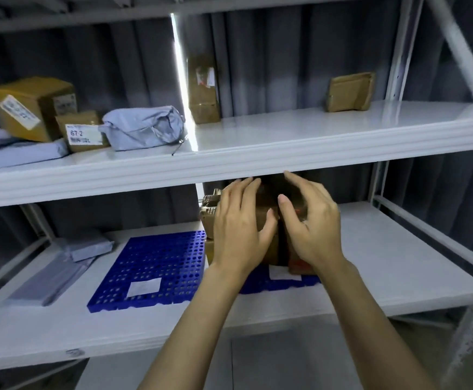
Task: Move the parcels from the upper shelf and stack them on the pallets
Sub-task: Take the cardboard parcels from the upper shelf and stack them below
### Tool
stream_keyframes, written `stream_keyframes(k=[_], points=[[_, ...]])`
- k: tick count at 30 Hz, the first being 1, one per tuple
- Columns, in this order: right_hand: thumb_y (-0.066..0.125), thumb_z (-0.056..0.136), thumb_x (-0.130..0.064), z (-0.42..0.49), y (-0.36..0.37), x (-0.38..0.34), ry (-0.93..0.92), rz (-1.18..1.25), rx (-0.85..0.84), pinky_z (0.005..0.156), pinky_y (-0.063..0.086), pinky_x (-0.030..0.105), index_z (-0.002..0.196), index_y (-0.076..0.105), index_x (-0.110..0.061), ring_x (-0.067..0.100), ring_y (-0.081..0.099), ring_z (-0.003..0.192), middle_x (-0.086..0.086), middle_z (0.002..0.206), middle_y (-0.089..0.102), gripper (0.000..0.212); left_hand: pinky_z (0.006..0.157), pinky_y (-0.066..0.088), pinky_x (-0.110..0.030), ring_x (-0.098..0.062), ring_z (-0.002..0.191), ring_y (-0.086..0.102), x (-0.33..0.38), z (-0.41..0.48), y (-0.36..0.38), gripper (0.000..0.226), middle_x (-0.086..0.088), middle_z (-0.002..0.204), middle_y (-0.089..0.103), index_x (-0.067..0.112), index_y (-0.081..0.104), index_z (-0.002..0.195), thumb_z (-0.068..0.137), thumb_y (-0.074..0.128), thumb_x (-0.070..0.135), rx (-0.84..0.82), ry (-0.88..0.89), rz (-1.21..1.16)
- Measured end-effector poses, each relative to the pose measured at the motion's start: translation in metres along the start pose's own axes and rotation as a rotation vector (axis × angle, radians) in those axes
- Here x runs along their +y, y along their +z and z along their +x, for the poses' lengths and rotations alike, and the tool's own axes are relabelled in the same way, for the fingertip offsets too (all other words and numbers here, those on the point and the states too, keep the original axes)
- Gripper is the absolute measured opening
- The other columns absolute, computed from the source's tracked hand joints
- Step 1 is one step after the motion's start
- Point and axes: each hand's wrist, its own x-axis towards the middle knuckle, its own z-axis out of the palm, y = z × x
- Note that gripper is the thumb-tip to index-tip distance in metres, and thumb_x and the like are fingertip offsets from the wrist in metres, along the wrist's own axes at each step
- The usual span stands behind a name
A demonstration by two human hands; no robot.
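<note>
On the lower shelf, brown cardboard parcels [266, 218] are stacked on the right blue pallet [260, 285]. My left hand [239, 229] lies flat against the stack's front left with fingers straight. Over the stack's right side, my right hand [311, 223] hovers with fingers loosely spread; whether it touches is unclear. The left blue pallet [151, 266] beside it carries no parcel, only a white label. Several parcels stand on the upper shelf [286, 156]: a large brown box [30, 105], a small labelled box [82, 130], a grey bag [142, 126], a tall box [203, 88] and a flat brown parcel [350, 91].
Grey mailer bags [61, 266] lie on the lower shelf left of the pallets, and more grey bags [13, 150] at the upper shelf's far left. White shelf uprights [395, 66] stand at the right. The upper shelf's front lip hangs just above my fingers.
</note>
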Motion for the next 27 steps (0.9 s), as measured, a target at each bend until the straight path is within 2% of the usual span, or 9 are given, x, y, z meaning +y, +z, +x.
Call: stream_keyframes(k=[2,8,15,17,21,25,27], points=[[0.048,0.091,-0.036,0.009,0.001,-0.025,-0.062,0.014,0.030,0.096,0.045,0.025,0.128,0.060,-0.013,0.012,0.056,0.114,0.001,0.120,0.065,0.045,0.101,0.043,-0.038,-0.024,0.120,0.050,-0.005,0.008,-0.022,0.048,-0.010,0.127,0.057,0.005,0.054,0.129,0.086,0.059,0.026,0.030,0.051,0.008],[0.047,0.089,-0.036,0.048,0.016,-0.083,-0.201,0.015,0.092,0.084,0.051,0.028,0.121,0.064,-0.013,0.012,0.061,0.102,0.001,0.109,0.069,0.042,0.099,0.044,-0.036,-0.023,0.120,0.048,-0.025,0.042,-0.076,0.047,-0.008,0.126,0.057,0.007,0.054,0.128,0.086,0.058,0.028,0.085,0.119,0.114],[0.048,0.085,-0.038,0.115,0.050,-0.108,-0.249,-0.188,-0.047,0.079,0.040,0.024,0.123,0.062,-0.021,0.015,0.058,0.105,-0.005,0.113,0.068,0.044,0.095,0.047,-0.041,-0.027,0.119,0.050,-0.059,0.091,-0.110,0.049,-0.010,0.126,0.057,0.008,0.055,0.124,0.085,0.046,0.036,0.040,0.171,0.276],[0.051,0.086,-0.037,0.136,0.061,-0.108,-0.248,-0.243,-0.096,0.078,0.039,0.027,0.125,0.060,-0.020,0.019,0.057,0.107,-0.003,0.113,0.068,0.043,0.092,0.048,-0.041,-0.027,0.117,0.050,-0.070,0.102,-0.115,0.048,-0.009,0.125,0.056,0.008,0.055,0.123,0.085,0.046,0.036,0.019,0.188,0.316],[0.056,0.086,-0.034,0.181,0.084,-0.103,-0.223,-0.361,-0.178,0.086,0.049,0.040,0.128,0.056,-0.020,0.029,0.055,0.112,0.003,0.119,0.066,0.044,0.084,0.047,-0.037,-0.026,0.111,0.053,-0.091,0.125,-0.117,0.040,-0.008,0.119,0.059,0.010,0.058,0.113,0.082,0.048,0.034,0.038,0.210,0.381],[0.056,0.082,-0.033,0.219,0.114,-0.101,-0.224,-0.449,-0.254,0.078,0.049,0.040,0.120,0.057,-0.017,0.033,0.057,0.104,0.009,0.113,0.065,0.041,0.088,0.043,-0.038,-0.028,0.113,0.051,-0.116,0.150,-0.118,0.039,-0.006,0.121,0.059,0.011,0.059,0.112,0.079,0.059,0.032,0.019,0.133,0.408],[0.056,0.082,-0.033,0.237,0.129,-0.101,-0.231,-0.464,-0.293,0.076,0.047,0.038,0.121,0.055,-0.017,0.033,0.057,0.104,0.009,0.114,0.064,0.041,0.090,0.039,-0.039,-0.030,0.117,0.048,-0.129,0.164,-0.119,0.047,-0.006,0.125,0.056,0.013,0.057,0.118,0.079,0.053,0.040,-0.015,0.060,0.455]])
